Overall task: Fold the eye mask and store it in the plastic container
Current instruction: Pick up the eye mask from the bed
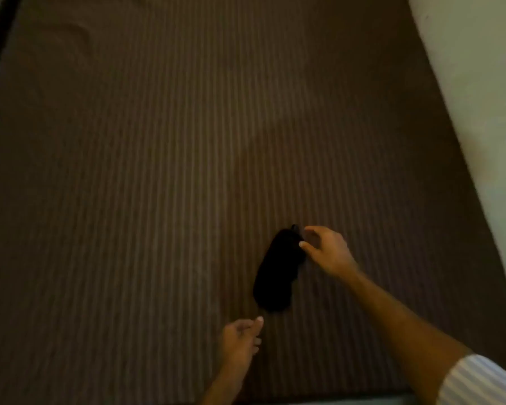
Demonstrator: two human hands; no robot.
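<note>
On the brown striped bedcover (pixel 187 171), low and right of centre, the black eye mask (pixel 278 273) lies flat and stretched out, one end pointing away from the person and the other toward them. The right hand (pixel 326 251) sits at the far end, thumb and forefinger spread and touching or just off the mask's edge beside a small dark bit that may be the strap; it grips nothing that I can make out. The left hand (pixel 240 340) rests just beside the near end, fingers loosely curled, thumb tip near the mask but apart from it, holding nothing. One hand at each end looks like the setup for bringing the ends together in a fold. A pale wall (pixel 479 83) runs along the right. No plastic container is in view, and nothing on the cover blocks the hands.
</note>
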